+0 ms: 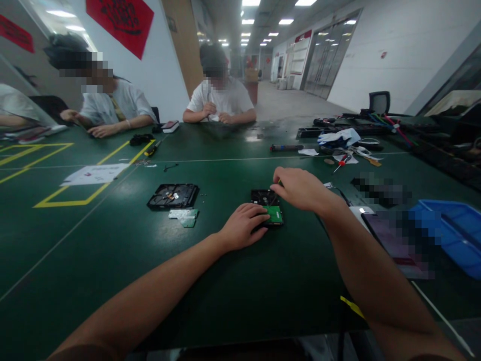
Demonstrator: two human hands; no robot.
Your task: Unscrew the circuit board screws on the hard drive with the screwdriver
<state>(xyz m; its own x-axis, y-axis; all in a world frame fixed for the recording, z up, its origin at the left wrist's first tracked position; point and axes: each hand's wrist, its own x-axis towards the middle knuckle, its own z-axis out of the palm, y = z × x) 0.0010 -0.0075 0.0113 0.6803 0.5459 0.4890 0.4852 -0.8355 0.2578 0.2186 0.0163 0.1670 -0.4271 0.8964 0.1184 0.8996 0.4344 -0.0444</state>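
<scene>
A hard drive (257, 196) with a green circuit board (276, 215) facing up lies on the green table in front of me. My left hand (245, 225) bears on its left side, fingers over the board and thumb by the near edge, holding it in place. Above the drive's far right corner, my right hand (295, 188) is closed around a thin screwdriver (274, 199). Its shaft slants down to the drive; the tip is too small to make out. To the left lie another hard drive (173, 195) and a loose circuit board (185, 217).
Tiny screws (203, 195) lie beside the left drive. At right are a blue tray (451, 230), a red-handled screwdriver (341, 163) and a heap of cables. A paper sheet (93, 174) lies at left. Across the table, people (221, 100) sit with their hands over the tabletop.
</scene>
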